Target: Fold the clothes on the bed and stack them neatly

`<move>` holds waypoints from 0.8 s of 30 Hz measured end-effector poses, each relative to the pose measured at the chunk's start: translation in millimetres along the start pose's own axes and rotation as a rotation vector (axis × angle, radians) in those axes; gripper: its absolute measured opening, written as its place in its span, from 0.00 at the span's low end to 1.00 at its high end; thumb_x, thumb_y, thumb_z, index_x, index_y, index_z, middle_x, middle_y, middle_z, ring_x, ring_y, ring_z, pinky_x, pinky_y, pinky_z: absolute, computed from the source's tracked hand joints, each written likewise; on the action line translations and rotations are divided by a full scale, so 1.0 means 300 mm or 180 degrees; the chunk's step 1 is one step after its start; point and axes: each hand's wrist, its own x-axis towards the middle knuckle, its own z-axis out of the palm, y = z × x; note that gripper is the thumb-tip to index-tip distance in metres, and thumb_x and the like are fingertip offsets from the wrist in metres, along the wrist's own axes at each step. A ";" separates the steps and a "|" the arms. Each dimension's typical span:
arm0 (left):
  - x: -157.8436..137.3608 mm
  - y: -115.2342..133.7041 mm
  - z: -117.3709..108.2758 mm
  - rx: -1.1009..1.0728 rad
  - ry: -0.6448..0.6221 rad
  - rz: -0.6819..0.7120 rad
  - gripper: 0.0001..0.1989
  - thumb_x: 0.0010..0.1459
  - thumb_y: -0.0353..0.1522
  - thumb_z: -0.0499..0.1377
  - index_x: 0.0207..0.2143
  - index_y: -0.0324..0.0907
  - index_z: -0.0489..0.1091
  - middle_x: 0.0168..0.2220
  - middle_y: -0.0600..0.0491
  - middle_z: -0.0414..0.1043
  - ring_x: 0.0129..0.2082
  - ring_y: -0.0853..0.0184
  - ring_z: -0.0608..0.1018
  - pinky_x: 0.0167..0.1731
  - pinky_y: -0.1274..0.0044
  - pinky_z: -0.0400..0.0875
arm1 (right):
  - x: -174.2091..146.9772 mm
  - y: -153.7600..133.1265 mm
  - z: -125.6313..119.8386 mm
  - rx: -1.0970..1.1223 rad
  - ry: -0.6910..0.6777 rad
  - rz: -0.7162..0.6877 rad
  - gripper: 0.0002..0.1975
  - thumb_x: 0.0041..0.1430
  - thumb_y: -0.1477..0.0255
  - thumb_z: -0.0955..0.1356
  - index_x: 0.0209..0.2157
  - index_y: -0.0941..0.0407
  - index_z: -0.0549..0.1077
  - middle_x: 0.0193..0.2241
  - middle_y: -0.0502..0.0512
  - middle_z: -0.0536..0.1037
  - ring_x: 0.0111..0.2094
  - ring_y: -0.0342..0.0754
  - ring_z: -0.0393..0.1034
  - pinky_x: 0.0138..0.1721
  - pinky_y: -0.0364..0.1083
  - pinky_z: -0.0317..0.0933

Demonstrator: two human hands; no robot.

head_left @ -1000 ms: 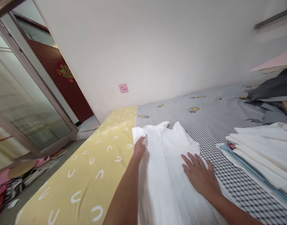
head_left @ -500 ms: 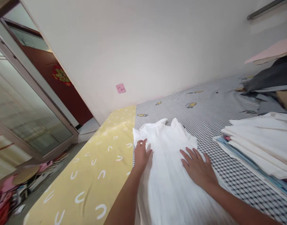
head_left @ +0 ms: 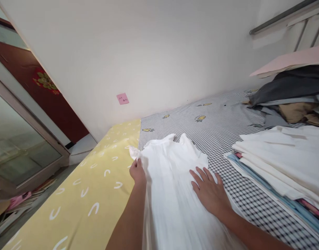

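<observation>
A white short-sleeved dress (head_left: pixel 172 180) lies spread out with its collar toward the wall. My left hand (head_left: pixel 137 172) pinches the edge of the dress by its left sleeve, pulling that sleeve out over the yellow cloth. With fingers spread, my right hand (head_left: pixel 210 191) rests flat on the right side of the dress, below the other sleeve. The lower part of the dress runs out of view at the bottom.
Folded white and blue clothes (head_left: pixel 279 156) are stacked at the right. Behind them is a pile of dark clothes (head_left: pixel 284 86). The bed has a yellow cloth (head_left: pixel 97 194) on the left and a checked sheet (head_left: pixel 180 121). A pink note (head_left: pixel 122 98) is on the wall.
My left hand has closed on the dress edge and drawn the left sleeve outward to the left. My right hand stays flat on the dress. The view has turned to the right.
</observation>
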 end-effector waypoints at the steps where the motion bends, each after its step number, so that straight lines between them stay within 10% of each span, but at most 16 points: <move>1: -0.013 0.001 -0.001 0.0052 -0.0095 0.0089 0.14 0.61 0.36 0.55 0.39 0.42 0.80 0.32 0.53 0.82 0.37 0.62 0.81 0.39 0.74 0.74 | 0.000 0.001 0.001 0.0008 -0.0001 -0.0002 0.26 0.71 0.64 0.56 0.66 0.47 0.66 0.68 0.53 0.64 0.70 0.60 0.53 0.67 0.68 0.42; 10: -0.165 0.009 -0.021 0.1004 -0.1148 0.0902 0.15 0.61 0.32 0.58 0.46 0.49 0.81 0.38 0.51 0.84 0.43 0.60 0.81 0.53 0.68 0.69 | -0.002 0.012 0.017 -0.0018 -0.0012 -0.0042 0.27 0.71 0.62 0.54 0.67 0.47 0.65 0.68 0.53 0.64 0.70 0.60 0.52 0.67 0.68 0.41; 17: -0.204 0.015 -0.011 0.1493 -0.1857 0.1440 0.18 0.69 0.40 0.50 0.56 0.57 0.74 0.65 0.55 0.69 0.67 0.60 0.66 0.68 0.59 0.55 | -0.007 0.017 0.028 -0.0130 -0.0094 -0.0013 0.29 0.71 0.60 0.52 0.68 0.46 0.63 0.70 0.51 0.61 0.70 0.59 0.50 0.67 0.67 0.39; 24: -0.224 0.028 -0.019 0.1727 -0.1799 0.1614 0.21 0.71 0.40 0.44 0.53 0.53 0.75 0.62 0.52 0.72 0.66 0.59 0.67 0.67 0.57 0.55 | -0.007 0.022 0.028 -0.0158 -0.0067 -0.0023 0.29 0.71 0.60 0.51 0.67 0.46 0.64 0.69 0.51 0.63 0.70 0.59 0.52 0.67 0.67 0.40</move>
